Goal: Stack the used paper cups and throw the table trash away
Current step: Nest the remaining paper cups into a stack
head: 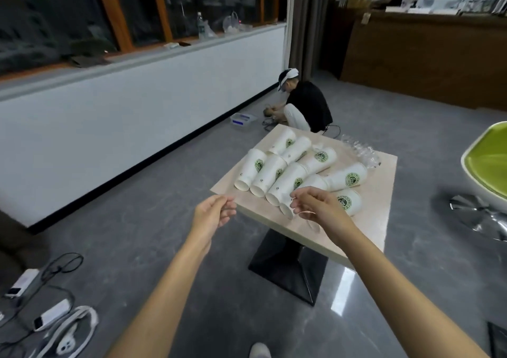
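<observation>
Square table (381, 220), beige top, on a black base (288, 270). Paper cups (290, 176) lie on their sides, clustered together. Crumpled clear plastic (362, 152) lies at the far edge.

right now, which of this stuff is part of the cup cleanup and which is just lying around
Part of the job:
paper cups, lying on their sides
crumpled clear plastic, at the far edge
table they sit on

Just lying about:
white chargers and cables on the floor
clear box on the floor
green chair
bottle on the windowsill
</observation>
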{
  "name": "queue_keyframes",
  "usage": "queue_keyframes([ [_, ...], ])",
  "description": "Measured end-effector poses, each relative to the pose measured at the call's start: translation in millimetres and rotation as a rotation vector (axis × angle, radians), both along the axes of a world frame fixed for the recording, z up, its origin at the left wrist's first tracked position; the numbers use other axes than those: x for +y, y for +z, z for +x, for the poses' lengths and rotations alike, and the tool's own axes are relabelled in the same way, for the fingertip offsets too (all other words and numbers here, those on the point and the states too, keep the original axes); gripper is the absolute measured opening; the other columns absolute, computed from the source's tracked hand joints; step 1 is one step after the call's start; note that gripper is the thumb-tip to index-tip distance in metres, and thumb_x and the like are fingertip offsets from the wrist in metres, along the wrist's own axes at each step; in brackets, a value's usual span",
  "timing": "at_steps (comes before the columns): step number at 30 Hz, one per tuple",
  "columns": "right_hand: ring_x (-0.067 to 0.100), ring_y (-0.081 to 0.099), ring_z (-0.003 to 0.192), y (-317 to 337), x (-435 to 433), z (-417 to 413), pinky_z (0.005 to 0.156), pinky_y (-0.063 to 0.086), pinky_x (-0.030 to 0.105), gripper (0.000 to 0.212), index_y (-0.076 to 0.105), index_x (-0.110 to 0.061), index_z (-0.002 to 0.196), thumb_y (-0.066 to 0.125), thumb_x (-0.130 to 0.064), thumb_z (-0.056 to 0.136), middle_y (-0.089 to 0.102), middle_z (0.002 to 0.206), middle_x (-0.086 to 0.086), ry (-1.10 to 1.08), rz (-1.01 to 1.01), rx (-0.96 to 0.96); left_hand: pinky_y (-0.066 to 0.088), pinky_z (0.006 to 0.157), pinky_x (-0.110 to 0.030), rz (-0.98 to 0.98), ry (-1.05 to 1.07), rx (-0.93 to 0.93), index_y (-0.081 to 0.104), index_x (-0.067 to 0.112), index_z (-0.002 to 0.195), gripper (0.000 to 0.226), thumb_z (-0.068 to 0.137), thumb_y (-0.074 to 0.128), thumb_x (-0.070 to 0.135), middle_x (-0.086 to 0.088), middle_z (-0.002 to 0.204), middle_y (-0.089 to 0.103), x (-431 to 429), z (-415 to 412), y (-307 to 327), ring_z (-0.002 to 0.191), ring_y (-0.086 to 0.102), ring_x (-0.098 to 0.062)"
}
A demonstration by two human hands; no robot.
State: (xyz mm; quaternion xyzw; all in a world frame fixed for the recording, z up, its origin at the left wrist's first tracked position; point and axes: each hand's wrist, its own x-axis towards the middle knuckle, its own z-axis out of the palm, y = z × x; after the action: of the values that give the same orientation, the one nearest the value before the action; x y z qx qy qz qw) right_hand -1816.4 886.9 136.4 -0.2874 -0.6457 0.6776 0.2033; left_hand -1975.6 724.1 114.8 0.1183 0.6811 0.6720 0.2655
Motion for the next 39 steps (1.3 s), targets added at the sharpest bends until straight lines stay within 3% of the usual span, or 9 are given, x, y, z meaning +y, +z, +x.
queue_keyframes([
  [6,0.012,0.060,0.069,-5,56,-72,0.070,0.046,0.023,0.019,0.067,-0.014,0.089,0.050,-0.009,0.094,0.068,0.078,0.003,-0.025,-0.004,-0.017,0.047,0.053,-0.011,-0.018,-0.024,0.011,0.067,0.012,0.087,0.024,0.101,0.048,0.012,0.001,0.074,0.067,67,-80,-3,0.054,0.063,-0.001],
  [16,0.010,0.059,0.063,-23,122,-142,0.067,0.043,0.023,0.018,0.064,-0.010,0.089,0.048,-0.005,0.093,0.066,0.073,0.001,-0.174,-0.080,-0.071,0.046,0.059,-0.018,-0.086,-0.137,-0.070,0.066,0.013,0.085,0.022,0.100,0.049,0.011,-0.001,0.074,0.064,156,-171,-38,0.053,0.062,-0.002],
  [20,0.009,0.058,0.063,-37,142,-166,0.066,0.042,0.022,0.018,0.064,-0.009,0.090,0.047,-0.004,0.094,0.066,0.072,0.001,-0.262,-0.105,-0.085,0.046,0.053,-0.014,-0.109,-0.189,-0.095,0.065,0.013,0.083,0.022,0.099,0.050,0.010,0.000,0.072,0.064,187,-208,-55,0.051,0.061,-0.001],
  [26,0.008,0.058,0.060,-47,164,-213,0.061,0.045,0.015,0.019,0.064,-0.010,0.088,0.047,-0.004,0.095,0.065,0.071,0.002,-0.386,-0.105,-0.097,0.045,0.064,-0.022,-0.143,-0.306,-0.118,0.067,0.013,0.083,0.022,0.099,0.052,0.008,0.003,0.071,0.067,230,-269,-77,0.062,0.060,-0.010],
  [29,0.012,0.058,0.062,-52,173,-232,0.064,0.046,0.019,0.018,0.063,-0.009,0.088,0.047,-0.006,0.096,0.066,0.076,0.006,-0.451,-0.131,-0.084,0.040,0.062,-0.022,-0.159,-0.370,-0.114,0.065,0.015,0.081,0.022,0.098,0.053,0.009,0.002,0.073,0.065,250,-287,-84,0.064,0.059,-0.011],
  [33,0.012,0.059,0.063,-59,177,-249,0.067,0.043,0.025,0.018,0.063,-0.009,0.088,0.048,-0.007,0.096,0.066,0.074,0.004,-0.525,-0.149,-0.092,0.041,0.062,-0.019,-0.209,-0.453,-0.087,0.063,0.017,0.081,0.019,0.098,0.055,0.012,0.002,0.079,0.065,267,-301,-98,0.066,0.062,-0.006],
  [37,0.009,0.059,0.062,-65,179,-257,0.067,0.044,0.025,0.016,0.064,-0.007,0.091,0.049,-0.009,0.096,0.066,0.073,0.002,-0.566,-0.160,-0.116,0.044,0.054,-0.007,-0.215,-0.486,-0.057,0.064,0.015,0.088,0.012,0.095,0.058,0.007,-0.003,0.086,0.064,269,-304,-117,0.078,0.058,-0.013],
  [39,0.009,0.059,0.061,-67,183,-259,0.068,0.045,0.025,0.016,0.064,-0.007,0.090,0.050,-0.009,0.096,0.066,0.072,0.001,-0.577,-0.160,-0.124,0.048,0.064,-0.011,-0.216,-0.454,-0.017,0.064,0.011,0.097,0.008,0.092,0.062,0.004,-0.008,0.100,0.065,271,-305,-127,0.092,0.058,-0.019],
])
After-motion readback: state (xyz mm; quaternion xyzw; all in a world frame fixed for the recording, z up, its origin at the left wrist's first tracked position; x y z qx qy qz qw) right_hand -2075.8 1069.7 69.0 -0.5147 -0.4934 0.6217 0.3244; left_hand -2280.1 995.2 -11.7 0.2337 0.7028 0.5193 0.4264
